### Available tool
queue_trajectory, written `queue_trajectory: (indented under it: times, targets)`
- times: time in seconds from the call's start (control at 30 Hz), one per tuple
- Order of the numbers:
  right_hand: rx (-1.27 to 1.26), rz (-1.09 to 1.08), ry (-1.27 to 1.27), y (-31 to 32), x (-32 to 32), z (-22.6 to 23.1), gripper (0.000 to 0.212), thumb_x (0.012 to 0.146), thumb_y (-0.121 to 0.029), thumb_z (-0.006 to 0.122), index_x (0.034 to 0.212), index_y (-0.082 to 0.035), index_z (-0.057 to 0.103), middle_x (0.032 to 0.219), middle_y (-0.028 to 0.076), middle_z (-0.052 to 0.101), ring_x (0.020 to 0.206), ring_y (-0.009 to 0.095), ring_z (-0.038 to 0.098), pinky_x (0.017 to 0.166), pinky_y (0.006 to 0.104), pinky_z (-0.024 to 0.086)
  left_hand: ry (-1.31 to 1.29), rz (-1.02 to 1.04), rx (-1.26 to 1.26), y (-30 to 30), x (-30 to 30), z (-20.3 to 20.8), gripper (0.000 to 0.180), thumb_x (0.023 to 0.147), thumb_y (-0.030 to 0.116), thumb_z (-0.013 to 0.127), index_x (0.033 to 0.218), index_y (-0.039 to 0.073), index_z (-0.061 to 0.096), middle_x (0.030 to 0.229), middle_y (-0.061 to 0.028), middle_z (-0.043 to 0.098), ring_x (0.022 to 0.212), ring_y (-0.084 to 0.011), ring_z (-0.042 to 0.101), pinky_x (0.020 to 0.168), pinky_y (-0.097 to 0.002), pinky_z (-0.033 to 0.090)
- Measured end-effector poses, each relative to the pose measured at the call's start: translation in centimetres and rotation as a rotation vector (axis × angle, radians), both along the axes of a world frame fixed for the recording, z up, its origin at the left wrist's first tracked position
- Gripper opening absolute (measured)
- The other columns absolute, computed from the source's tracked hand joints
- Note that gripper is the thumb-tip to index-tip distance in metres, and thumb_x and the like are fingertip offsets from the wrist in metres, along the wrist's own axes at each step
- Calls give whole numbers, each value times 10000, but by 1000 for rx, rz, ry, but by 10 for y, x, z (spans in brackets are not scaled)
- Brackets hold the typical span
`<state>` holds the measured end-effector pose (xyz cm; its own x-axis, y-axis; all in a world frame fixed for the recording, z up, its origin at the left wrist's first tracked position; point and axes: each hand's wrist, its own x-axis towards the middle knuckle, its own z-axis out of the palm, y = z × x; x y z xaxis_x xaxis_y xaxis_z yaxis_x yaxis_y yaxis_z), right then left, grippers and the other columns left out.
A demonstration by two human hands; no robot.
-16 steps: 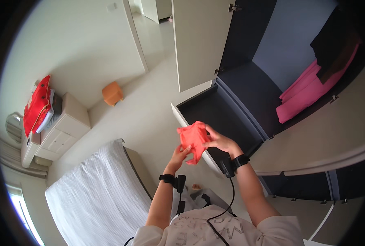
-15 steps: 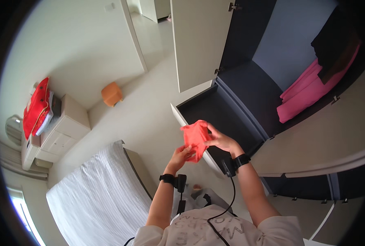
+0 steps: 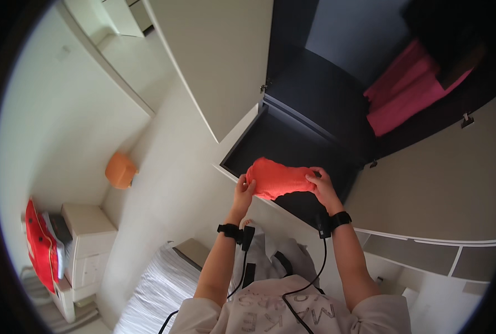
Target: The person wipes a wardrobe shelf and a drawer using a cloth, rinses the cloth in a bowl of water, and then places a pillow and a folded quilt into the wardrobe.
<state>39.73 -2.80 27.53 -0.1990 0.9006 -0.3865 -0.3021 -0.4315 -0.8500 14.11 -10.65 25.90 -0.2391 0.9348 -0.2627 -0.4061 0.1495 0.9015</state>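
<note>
A small coral-red piece of cloth point(image 3: 280, 179), its exact kind unclear, is stretched sideways between my two hands. My left hand point(image 3: 243, 192) pinches its left end, thumb on the near side. At the right end my right hand point(image 3: 321, 182) grips it with thumb and fingers. Beneath the cloth lies the pulled-out drawer point(image 3: 275, 131), dark inside with a pale front edge; the cloth and my hands hide part of it. The cloth hangs above the drawer, apart from its floor as far as I can tell.
The wardrobe's open door point(image 3: 220, 67) stands ahead to the left. Pink clothing point(image 3: 395, 94) and dark clothing hang inside at right. An orange stool point(image 3: 121, 171) sits on the floor. A bed with a striped cover point(image 3: 159, 295) is near left, a white cabinet point(image 3: 89, 239) beyond it.
The cloth has gone from hanging upright to stretched out sideways. My hands have moved apart and now hold its opposite ends over the drawer. My view has turned toward the wardrobe.
</note>
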Motion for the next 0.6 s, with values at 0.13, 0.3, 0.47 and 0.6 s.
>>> queue_trajectory:
  times: [0.13, 0.3, 0.47, 0.6]
  targets:
    - [-38, -71, -56, 12, 2, 15, 422, 776, -90, 702, 1154, -29, 525, 976, 81, 616, 923, 160, 604, 737, 317, 528, 247, -175, -81, 42, -9, -3, 75, 841, 89, 626, 821, 36, 578, 763, 29, 568, 737, -42, 497, 637, -212, 392]
    - [-21, 199, -304, 20, 9, -5, 468, 708, -139, 777, 1122, -41, 581, 989, 93, 620, 929, 180, 610, 792, 279, 518, 183, -303, -92, 63, -13, -28, 64, 787, -8, 596, 805, 31, 549, 760, 27, 568, 765, -57, 515, 671, -225, 409]
    - [192, 391, -803, 35, 27, -43, 545, 643, -164, 807, 1140, -76, 599, 968, 125, 605, 929, 229, 588, 852, 309, 488, 362, -203, -154, 95, 18, -34, 199, 759, -80, 536, 907, 36, 601, 825, -10, 613, 763, -75, 540, 672, -216, 417]
    - [424, 557, -1106, 52, 22, -87, 452, 623, -212, 806, 1022, -56, 663, 995, 181, 575, 973, 309, 546, 924, 365, 437, 491, -261, 54, 118, -3, -85, 409, 723, -106, 508, 1066, 68, 645, 901, -84, 637, 813, -183, 579, 725, -271, 455]
